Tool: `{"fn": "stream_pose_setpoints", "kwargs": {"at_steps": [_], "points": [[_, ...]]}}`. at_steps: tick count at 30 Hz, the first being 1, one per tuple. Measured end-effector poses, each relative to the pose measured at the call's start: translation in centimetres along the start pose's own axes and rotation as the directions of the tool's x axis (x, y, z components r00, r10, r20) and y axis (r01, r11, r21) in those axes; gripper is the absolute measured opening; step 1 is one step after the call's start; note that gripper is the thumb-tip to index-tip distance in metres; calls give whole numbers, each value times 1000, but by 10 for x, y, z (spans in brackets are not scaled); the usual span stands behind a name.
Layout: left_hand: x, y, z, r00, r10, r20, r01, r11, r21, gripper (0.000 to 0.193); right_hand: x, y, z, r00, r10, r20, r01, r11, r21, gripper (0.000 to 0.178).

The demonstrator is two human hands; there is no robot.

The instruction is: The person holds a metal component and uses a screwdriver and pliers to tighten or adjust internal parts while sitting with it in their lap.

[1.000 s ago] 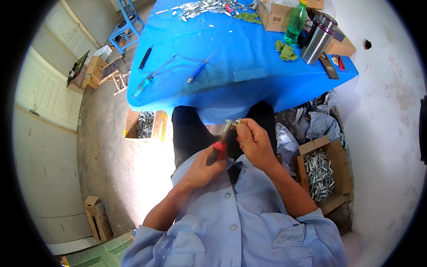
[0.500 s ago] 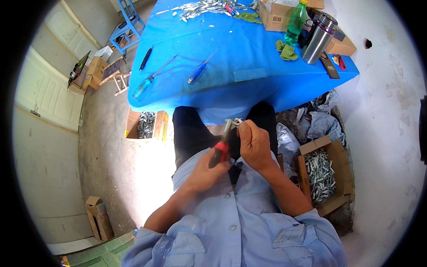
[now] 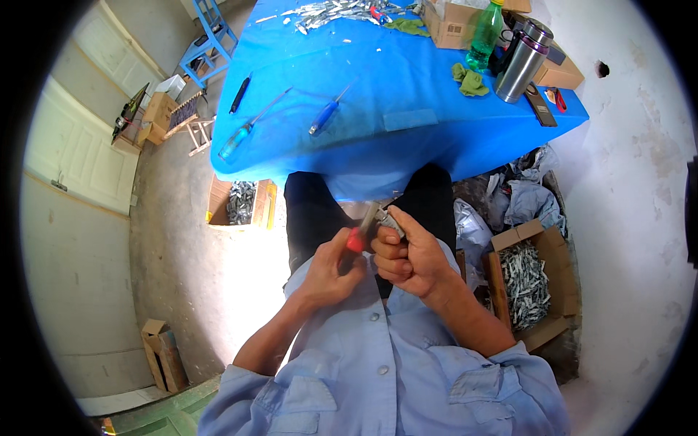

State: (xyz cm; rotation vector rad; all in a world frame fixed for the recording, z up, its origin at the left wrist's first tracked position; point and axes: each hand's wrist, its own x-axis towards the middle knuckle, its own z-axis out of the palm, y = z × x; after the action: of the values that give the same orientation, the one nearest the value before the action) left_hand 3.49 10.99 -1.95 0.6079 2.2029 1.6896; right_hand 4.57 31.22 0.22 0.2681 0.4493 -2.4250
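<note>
On my L: open carton (image 3: 262, 207) of small metal pcs, on floor; above it, teal-handled screwdriver (image 3: 236, 141) on blue tablecloth (image 3: 407, 83). My L hand (image 3: 326, 273) is clamped round red-handled tool (image 3: 355, 240), its metal end blurred, pointing away from me. Just beside, over my lap, small grey metal pc (image 3: 391, 222) sits in my R hand (image 3: 413, 258), thumb & curled fingers closed on it; can't tell if tool touches it. Far R, 2nd carton (image 3: 560, 269) w/ heaped metal strips.

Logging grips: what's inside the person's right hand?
The right hand holds a small metal piece, partly visible beside the thumb; whatever lies under the curled fingers is covered.
</note>
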Motion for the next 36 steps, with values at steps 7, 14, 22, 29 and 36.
{"fn": "stream_pose_setpoints", "kwargs": {"at_steps": [7, 14, 22, 29, 36], "points": [[-1, -12, 0, 999, -42, -34, 44, 998, 40, 26, 7, -9, -6, 975, -117, -189, 55, 950, -306, 50], [-3, -6, 2, 994, -99, -35, 99, 995, 1, 17, 9, -3, -6, 885, -457, -85, 287, 681, -674, 35], [-5, 5, 3, 983, -174, -52, 172, 984, -47, 17, 13, 2, -21, 580, -749, 320, 393, -87, -915, 31], [-3, 2, -1, 998, -55, -9, 55, 990, 133, 20, 0, -18, -19, 974, -172, -144, 134, 962, -239, 52], [-1, 3, -5, 991, 96, -96, -58, 940, 336, 24, 6, -8, -28, 993, -112, -48, 107, 990, -93, 54]]}}
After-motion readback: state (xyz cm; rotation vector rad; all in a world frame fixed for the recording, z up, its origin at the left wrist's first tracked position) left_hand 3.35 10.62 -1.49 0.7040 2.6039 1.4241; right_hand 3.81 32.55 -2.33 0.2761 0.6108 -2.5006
